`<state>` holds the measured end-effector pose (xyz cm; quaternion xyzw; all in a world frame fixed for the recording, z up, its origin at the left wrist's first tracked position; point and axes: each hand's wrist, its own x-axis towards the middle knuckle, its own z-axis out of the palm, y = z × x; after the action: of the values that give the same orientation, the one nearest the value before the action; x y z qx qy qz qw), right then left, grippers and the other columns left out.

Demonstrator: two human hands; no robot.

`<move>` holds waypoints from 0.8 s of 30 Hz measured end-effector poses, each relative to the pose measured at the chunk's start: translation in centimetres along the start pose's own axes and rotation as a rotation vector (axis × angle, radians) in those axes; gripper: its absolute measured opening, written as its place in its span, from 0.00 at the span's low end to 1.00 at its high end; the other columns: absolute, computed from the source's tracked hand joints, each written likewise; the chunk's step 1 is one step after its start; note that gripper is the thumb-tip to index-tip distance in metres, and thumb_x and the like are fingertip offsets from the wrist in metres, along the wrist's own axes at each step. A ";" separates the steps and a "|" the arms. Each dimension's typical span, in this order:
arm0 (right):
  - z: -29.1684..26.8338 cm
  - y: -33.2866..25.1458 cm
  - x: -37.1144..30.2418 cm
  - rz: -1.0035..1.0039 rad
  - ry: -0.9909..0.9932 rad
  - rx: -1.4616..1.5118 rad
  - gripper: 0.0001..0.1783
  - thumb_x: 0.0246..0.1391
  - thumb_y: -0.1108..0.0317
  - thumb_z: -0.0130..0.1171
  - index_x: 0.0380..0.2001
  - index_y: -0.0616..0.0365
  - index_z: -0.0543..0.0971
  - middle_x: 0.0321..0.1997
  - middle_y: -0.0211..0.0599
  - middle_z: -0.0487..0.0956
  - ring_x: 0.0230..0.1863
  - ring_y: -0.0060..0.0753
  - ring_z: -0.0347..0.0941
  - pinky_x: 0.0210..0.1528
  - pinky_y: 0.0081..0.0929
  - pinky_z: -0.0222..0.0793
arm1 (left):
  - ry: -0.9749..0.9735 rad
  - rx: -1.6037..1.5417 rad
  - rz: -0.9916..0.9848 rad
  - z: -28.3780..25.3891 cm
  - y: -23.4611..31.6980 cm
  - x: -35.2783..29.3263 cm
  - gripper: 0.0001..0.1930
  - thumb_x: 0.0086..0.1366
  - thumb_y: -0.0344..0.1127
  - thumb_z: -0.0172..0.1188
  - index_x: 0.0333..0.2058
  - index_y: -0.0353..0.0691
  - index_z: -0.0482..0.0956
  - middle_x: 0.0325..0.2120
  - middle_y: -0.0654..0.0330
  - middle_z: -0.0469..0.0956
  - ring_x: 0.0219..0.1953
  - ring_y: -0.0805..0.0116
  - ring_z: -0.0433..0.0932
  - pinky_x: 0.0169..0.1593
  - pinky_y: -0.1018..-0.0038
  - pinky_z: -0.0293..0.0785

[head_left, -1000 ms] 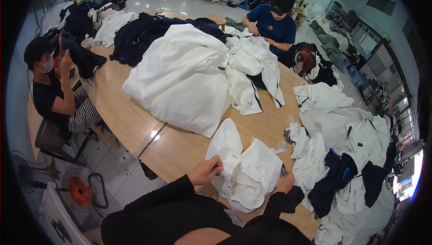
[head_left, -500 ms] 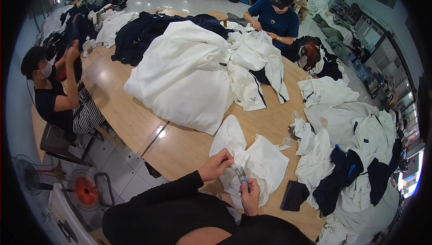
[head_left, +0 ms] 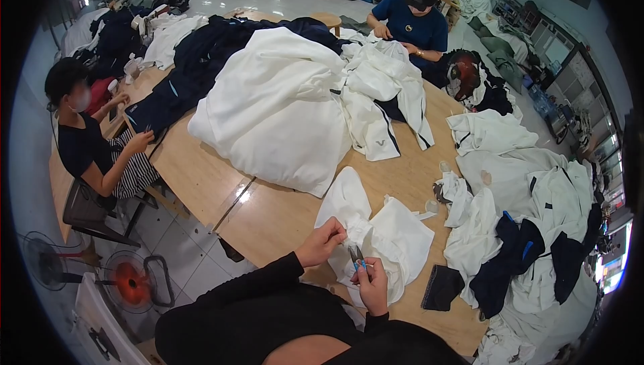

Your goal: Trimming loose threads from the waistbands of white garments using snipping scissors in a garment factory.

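A white garment (head_left: 402,241) lies in folds on the wooden table in front of me. My left hand (head_left: 321,244) pinches a gathered part of it between thumb and fingertips. In my right hand (head_left: 373,286) is a small pair of thread snips (head_left: 357,257) with blue on the grips. Its blades are parted and point toward the gathered cloth, just right of my left fingertips. Whether a thread lies between the blades is too small to tell.
A big white cloth heap (head_left: 275,110) covers the table's middle, with dark navy garments (head_left: 221,49) behind. White and navy clothes (head_left: 496,231) pile up at right, near a dark folded cloth (head_left: 443,288). One person (head_left: 94,143) sits left; another (head_left: 416,23) works at the far side.
My right hand has turned slightly and the snips' blades stand wider apart. The person at left has lowered both raised hands and now holds a dark garment at the table's edge.
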<state>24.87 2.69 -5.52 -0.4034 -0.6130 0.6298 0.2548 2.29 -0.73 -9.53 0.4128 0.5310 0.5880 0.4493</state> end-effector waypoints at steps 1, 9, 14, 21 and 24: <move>0.1 0.0 0.0 -0.015 -0.008 0.036 0.07 0.72 0.74 0.55 0.50 0.63 0.73 0.30 0.36 0.83 0.29 0.22 0.79 0.35 0.24 0.76 | 0.006 0.002 0.004 0.0 -0.1 -0.1 0.05 0.79 0.30 0.58 0.44 0.38 0.71 0.34 0.65 0.74 0.36 0.76 0.70 0.43 0.75 0.72; 0.7 0.1 0.5 0.015 0.028 0.030 0.09 0.72 0.72 0.57 0.51 0.63 0.74 0.28 0.35 0.83 0.28 0.21 0.78 0.33 0.23 0.75 | -0.074 0.084 -0.057 0.2 1.3 0.0 0.05 0.80 0.30 0.57 0.44 0.38 0.70 0.36 0.66 0.73 0.40 0.78 0.70 0.47 0.77 0.72; 1.0 -0.2 0.7 0.011 0.027 0.029 0.09 0.73 0.72 0.56 0.51 0.63 0.74 0.29 0.35 0.84 0.28 0.21 0.78 0.33 0.23 0.75 | -0.026 0.118 0.034 0.4 1.3 -0.1 0.07 0.79 0.32 0.59 0.44 0.37 0.70 0.32 0.59 0.77 0.35 0.71 0.74 0.42 0.71 0.73; 1.2 0.0 1.1 0.007 0.018 0.056 0.10 0.73 0.72 0.57 0.52 0.63 0.74 0.29 0.36 0.84 0.29 0.21 0.78 0.33 0.23 0.76 | -0.038 0.158 0.028 0.2 1.3 -0.2 0.07 0.78 0.32 0.59 0.45 0.37 0.71 0.32 0.56 0.78 0.35 0.67 0.76 0.42 0.70 0.74; 1.4 -0.1 1.1 0.003 0.020 0.024 0.10 0.73 0.72 0.57 0.52 0.63 0.74 0.30 0.37 0.85 0.29 0.21 0.79 0.33 0.23 0.76 | -0.039 0.163 0.034 0.2 1.2 -0.2 0.07 0.78 0.32 0.59 0.45 0.37 0.71 0.32 0.55 0.79 0.35 0.65 0.77 0.43 0.69 0.74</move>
<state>23.17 2.80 -5.78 -0.4076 -0.6020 0.6335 0.2647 2.43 -0.89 -8.35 0.4686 0.5611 0.5421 0.4144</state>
